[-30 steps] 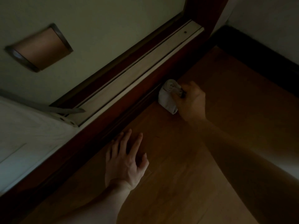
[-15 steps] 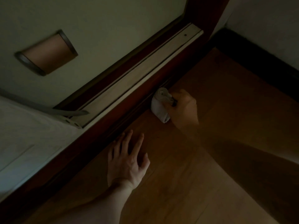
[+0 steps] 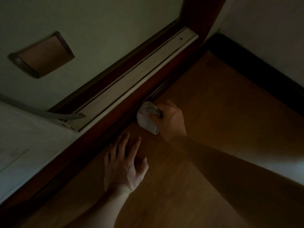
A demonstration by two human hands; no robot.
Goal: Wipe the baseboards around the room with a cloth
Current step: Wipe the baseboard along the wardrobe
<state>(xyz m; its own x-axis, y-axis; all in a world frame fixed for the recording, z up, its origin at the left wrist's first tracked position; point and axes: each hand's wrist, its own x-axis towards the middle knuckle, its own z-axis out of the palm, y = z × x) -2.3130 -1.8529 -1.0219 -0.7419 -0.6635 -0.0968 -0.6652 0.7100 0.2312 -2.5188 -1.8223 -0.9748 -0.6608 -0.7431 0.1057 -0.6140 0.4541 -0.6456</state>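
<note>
My right hand grips a bunched white cloth and holds it against the dark red-brown baseboard, which runs diagonally from lower left to upper right beneath a sliding door track. My left hand lies flat on the wooden floor with its fingers spread, just below and left of the cloth, close to the baseboard. The room is dim.
A pale sliding door with a recessed rectangular pull stands above the track. A dark post marks the corner at top right. Another black baseboard runs along the right wall.
My right hand has slid the cloth along the baseboard toward the lower left, closer to my left hand. My left hand has stayed on the floor.
</note>
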